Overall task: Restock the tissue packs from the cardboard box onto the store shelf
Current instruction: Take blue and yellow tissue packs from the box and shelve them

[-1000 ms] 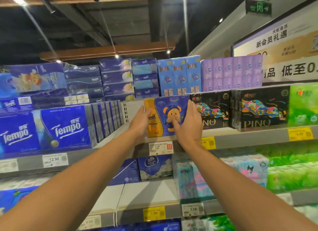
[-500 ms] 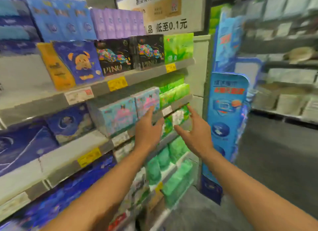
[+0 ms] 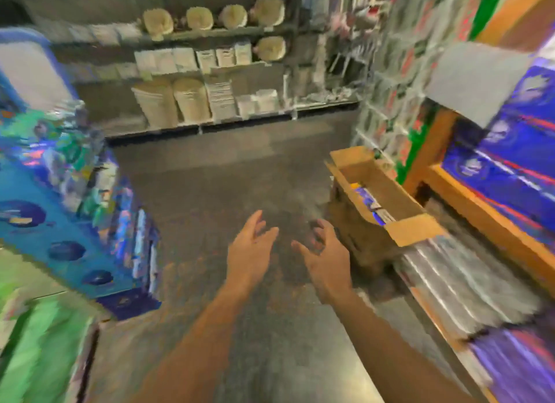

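The view is blurred. An open cardboard box (image 3: 365, 234) stands on the floor at the right, its flaps spread, with blue and orange tissue packs (image 3: 370, 203) showing inside. My left hand (image 3: 250, 252) and my right hand (image 3: 327, 260) hang empty over the grey floor, fingers relaxed and spread. My right hand is just left of the box, not touching it. The tissue shelf I was filling is out of view except for its blue end display (image 3: 63, 222) at the left.
Grey aisle floor (image 3: 225, 174) stretches ahead. A far shelf (image 3: 210, 72) holds white and beige goods. At right, an orange-framed display (image 3: 480, 210) carries blue packs, with plastic-wrapped goods (image 3: 459, 279) below it. Green packs (image 3: 39, 348) sit at bottom left.
My hands let go of the orange and blue tissue pack on the shelf and dropped away empty. My view swung right, from the shelf to the aisle and the cardboard box.
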Demonstrator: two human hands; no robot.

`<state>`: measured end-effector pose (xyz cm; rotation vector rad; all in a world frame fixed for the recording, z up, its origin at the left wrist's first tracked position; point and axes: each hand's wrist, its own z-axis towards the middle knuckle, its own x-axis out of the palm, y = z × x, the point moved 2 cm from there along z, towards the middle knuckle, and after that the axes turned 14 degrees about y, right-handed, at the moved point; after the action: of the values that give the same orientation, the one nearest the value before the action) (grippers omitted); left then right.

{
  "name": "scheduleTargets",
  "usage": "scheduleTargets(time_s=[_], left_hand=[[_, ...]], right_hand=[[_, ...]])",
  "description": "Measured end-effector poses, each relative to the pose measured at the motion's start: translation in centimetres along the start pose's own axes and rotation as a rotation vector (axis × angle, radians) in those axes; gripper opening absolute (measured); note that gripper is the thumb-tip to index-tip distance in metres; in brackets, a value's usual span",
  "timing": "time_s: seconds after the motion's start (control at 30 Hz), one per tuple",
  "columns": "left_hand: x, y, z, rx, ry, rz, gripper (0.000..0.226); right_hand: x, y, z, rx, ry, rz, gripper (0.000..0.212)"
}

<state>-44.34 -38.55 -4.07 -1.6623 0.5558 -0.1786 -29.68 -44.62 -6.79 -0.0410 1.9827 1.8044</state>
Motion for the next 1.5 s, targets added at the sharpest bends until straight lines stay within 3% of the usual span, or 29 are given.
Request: scheduleTargets(time_s=[0.13,0.3,0.57,0.73,0.83,0.93,1.23,1.43,1.5], left_hand=[[14.7,-2.2,5.4,-0.048,0.257,-0.049,0.051],[22.2,-2.8,12.3,-0.084,0.350,0.034,0.049],[25.1,-2.2,31.1,-0.080,0.454,0.273,0.044],[28.3,-2.1,44.3,-0.093,0.597,0.408,0.037],[31.5,-1.6,51.0,-0.124,0.735,0.537,0.044],[34.9,0.2,57.3,-0.167,0.800,0.646,0.062],[44.6,6.4,72.8,-0.216,0.910,0.897,0.037],[48.5,12.4,82.8,-0.213,0.931,1.123,0.058],[49.3,14.9,85.6,-0.225,0.976,1.145,0.061]], right_hand=[[-13.2,-6.9,0.9,0.171,-0.176,0.014,0.074],[-20.9,-12.5,5.0,0.295,-0.317,0.100,0.061],[-24.5,-19.1,18.8,0.408,-0.419,0.159,0.051],[-26.2,-22.9,28.9,0.518,-0.528,0.152,0.050],[-27.0,-25.8,33.4,0.601,-0.562,0.196,0.049],[-27.5,-29.3,36.4,0.682,-0.581,0.208,0.046],[-28.5,-40.9,47.5,0.814,-0.540,0.558,0.041],[-27.9,-48.5,56.0,0.854,-0.538,0.510,0.062],[-28.0,-50.5,58.4,0.854,-0.574,0.513,0.059]])
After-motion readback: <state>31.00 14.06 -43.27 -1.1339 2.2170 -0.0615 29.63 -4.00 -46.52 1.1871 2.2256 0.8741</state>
